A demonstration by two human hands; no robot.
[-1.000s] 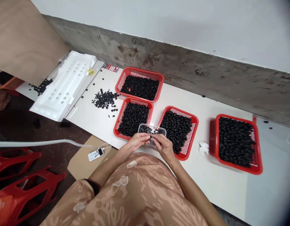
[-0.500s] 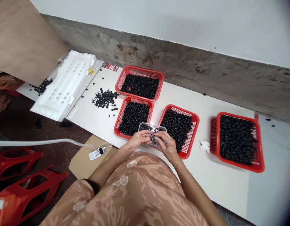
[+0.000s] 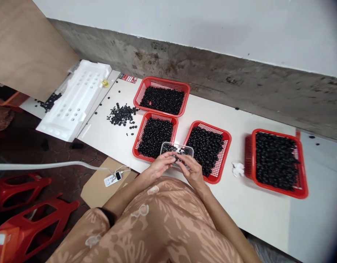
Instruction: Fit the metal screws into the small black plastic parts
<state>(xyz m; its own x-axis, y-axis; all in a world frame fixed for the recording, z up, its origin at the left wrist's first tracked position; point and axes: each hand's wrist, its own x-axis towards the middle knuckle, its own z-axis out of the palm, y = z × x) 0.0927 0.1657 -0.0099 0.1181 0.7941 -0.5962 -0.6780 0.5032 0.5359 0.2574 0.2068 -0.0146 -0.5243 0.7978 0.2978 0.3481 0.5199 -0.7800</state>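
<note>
My left hand [image 3: 160,165] and my right hand [image 3: 192,168] meet over a small clear plastic tub [image 3: 164,144] at the table's near side. Between their fingertips is a small round black part [image 3: 176,158], pinched from both sides. The fingers hide much of it. Inside the tub lie more small black pieces. Touching or close behind the tub is a red basket [image 3: 134,150] full of black ring-like parts. Another red basket [image 3: 229,140] with similar round parts stands just right of my right hand.
A third red basket [image 3: 188,95] of small black pieces sits near the wall, and a fourth [image 3: 304,166] at the right. Loose black parts [image 3: 122,114] are heaped left, beside white foam [image 3: 69,98]. A crumpled white scrap [image 3: 237,169] and power strip [image 3: 113,179] are also visible.
My right hand has moved slightly left, and its fingertips have closed in to meet the left hand's at the small black part. The baskets have stayed put.
</note>
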